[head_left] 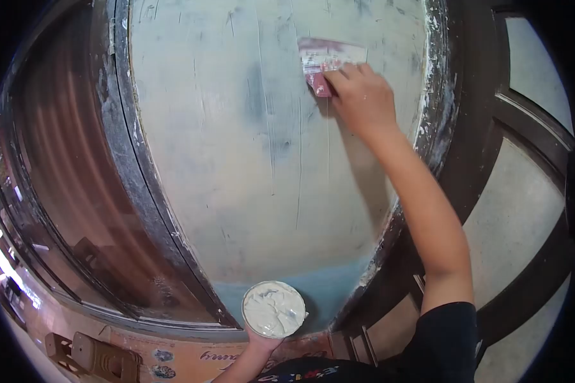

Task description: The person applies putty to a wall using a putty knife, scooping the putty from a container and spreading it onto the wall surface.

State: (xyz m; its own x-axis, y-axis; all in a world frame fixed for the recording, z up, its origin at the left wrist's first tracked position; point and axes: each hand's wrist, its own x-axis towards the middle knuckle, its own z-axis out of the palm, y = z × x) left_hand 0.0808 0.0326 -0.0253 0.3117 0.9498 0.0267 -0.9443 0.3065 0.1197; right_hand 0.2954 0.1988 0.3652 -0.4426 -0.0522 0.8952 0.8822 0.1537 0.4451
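Observation:
My right hand [365, 97] grips a red-handled putty knife [319, 82] near the top of the wall panel [236, 179]. The wide blade, smeared with white, lies against or very close to the panel's surface. Low in the view, my left hand [264, 339] holds up a round tub of white putty [274, 309] from below. Its fingers are mostly hidden under the tub. The putty's top is uneven, with ridges and a greyish patch. Grey smudges and thin vertical lines mark the pale panel, and a blue band crosses its lower part.
Dark frame strips spattered with white [437, 96] border the panel. At left is a dark glass pane with a reddish-brown curtain [64, 147]. A brown plastic stool [99, 357] stands at lower left, beside an orange mat with lettering [191, 357]. Dark-framed panels [517, 198] rise at right.

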